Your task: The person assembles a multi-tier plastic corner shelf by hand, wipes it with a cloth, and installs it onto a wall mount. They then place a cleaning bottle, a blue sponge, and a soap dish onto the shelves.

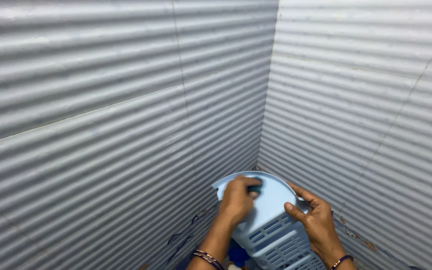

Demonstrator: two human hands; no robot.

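- While the pale blue plastic basket (276,227) sits low in the corner where two ribbed grey tiled walls (101,110) meet, both hands work on its smooth curved top.
- Left hand (237,200): grip closed on a small dark teal scrub pad (256,189), pressed flat against the top surface near its far edge.
- Right hand (318,220): fingers spread, thumb and forefinger bracing the basket's right rim; grip open, steadying, not clasping.
- Step in hand, judged: scrubbing the top; the next stroke calls for firm bracing so the basket does not slide.
- Slotted sides show below the hands.
- Bangles circle both wrists.
- No packages, labels or signs are visible.
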